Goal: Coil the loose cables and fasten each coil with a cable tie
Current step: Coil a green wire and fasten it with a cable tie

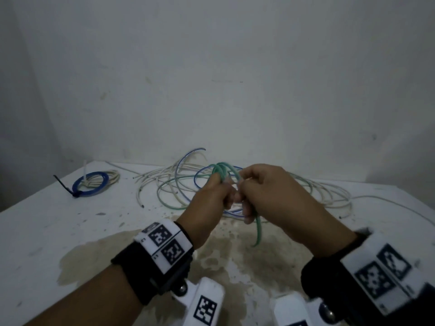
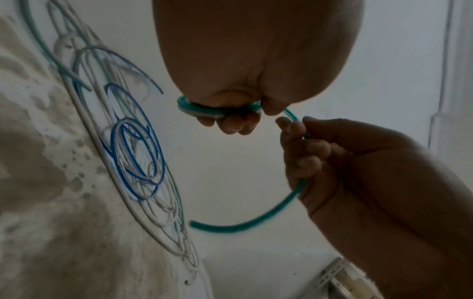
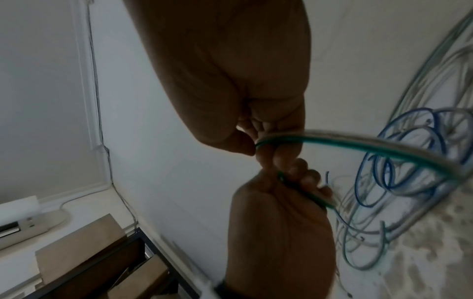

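Green cable [image 1: 220, 171], thin and glossy, sits looped at frame centre: left hand [image 1: 209, 203] grasps its coil, right hand [image 1: 270, 196] clenches its loose tail. One tied blue coil [image 1: 90, 184] lies at left.

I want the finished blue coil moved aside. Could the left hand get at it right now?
Probably not yet: the left hand grips the green cable loops. The tied blue coil lies apart on the table, with nothing lying between, so the way looks free once the hand lets go.
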{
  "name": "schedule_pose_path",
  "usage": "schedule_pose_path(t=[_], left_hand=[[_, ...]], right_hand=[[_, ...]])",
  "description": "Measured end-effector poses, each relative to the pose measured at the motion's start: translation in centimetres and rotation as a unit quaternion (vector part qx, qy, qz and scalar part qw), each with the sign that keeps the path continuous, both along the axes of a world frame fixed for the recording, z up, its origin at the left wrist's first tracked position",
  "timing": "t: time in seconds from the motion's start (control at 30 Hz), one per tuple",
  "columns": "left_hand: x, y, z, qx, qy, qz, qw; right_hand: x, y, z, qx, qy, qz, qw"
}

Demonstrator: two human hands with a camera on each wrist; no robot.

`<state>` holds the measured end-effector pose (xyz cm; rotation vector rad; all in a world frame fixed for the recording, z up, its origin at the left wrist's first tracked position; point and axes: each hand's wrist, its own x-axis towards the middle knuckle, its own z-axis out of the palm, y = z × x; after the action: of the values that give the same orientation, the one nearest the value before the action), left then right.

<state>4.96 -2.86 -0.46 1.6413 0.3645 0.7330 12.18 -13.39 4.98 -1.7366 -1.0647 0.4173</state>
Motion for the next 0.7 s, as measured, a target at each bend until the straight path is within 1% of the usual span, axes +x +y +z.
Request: schedule_pose_path(t=[0.03,0.1,0.17,0.23,0.37,0.47,0.57,0.6,0.63,0.7], left_hand=[[0.2,0.1,0.1,-0.048,-0.03,-0.009,0.998],[0.3,0.3,0.6,-0.149,-0.072,-0.02,0.986],[0.4,0.4,1.3,-0.217,-0.096,-0.031,0.971],[0.4,0.3,1.9,-0.248,-0.117,-0.05,0.96],[0.4,0.2,2.2,-0.298,-0.151,-0.079,0.939],[0.0,0.5,2.4,-0.343,-0.178,-0.113,0.915],[-0.4,0.8,2.6,-0.379,-0.199,-0.12,0.896],[-0.4,0.8,2.6,-0.386,-0.203,-0.117,0.892],[-0.5,0.7,2.6,-0.392,-0.208,-0.113,0.889],[-0.5,0.4,2.6,-0.399,-0.222,-0.104,0.884]], right_hand=[[-0.4,-0.1,-0.5,-0.007,-0.007,0.012,1.0],[-0.9,-0.2,-1.5,-0.007,-0.042,0.015,0.999],[-1.1,-0.2,-2.5,0.0,-0.098,0.008,0.995],[-1.1,-0.1,-3.5,0.004,-0.154,0.0,0.988],[-0.7,-0.2,-4.4,0.038,-0.229,-0.008,0.973],[-0.5,-0.1,-5.3,0.045,-0.286,-0.01,0.957],[-0.2,-0.4,-6.2,0.068,-0.342,-0.065,0.935],[-0.1,-0.5,-6.4,0.071,-0.342,-0.08,0.933],[-0.2,-0.6,-6.6,0.074,-0.322,-0.084,0.94],[-0.6,-0.8,-6.9,0.092,-0.241,-0.087,0.962]])
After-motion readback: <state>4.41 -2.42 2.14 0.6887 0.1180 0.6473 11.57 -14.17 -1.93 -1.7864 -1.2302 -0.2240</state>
